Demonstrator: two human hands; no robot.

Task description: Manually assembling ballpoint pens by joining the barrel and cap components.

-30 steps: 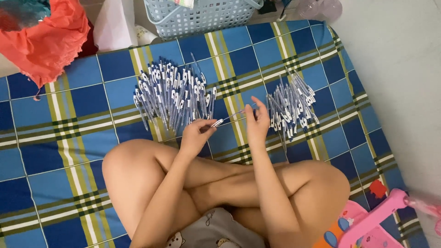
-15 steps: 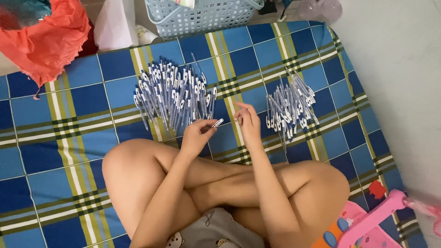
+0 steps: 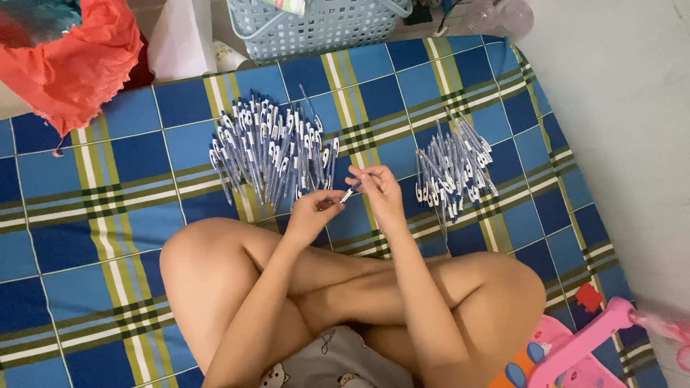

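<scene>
The right hand point(image 3: 382, 190) has come back from the smaller pile of pens point(image 3: 454, 172) on the right and now meets the left hand point(image 3: 310, 212) over the blue checked mat point(image 3: 108, 215). Both hands pinch one pen point(image 3: 352, 190) between them, end to end. A second ago the right hand was reaching out beside that pile; the bigger pile point(image 3: 273, 147) lies unchanged.

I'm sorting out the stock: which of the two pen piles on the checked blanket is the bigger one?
The left pile, beyond the left hand: it is wider and denser than the smaller pile to the right of the right hand.
</scene>
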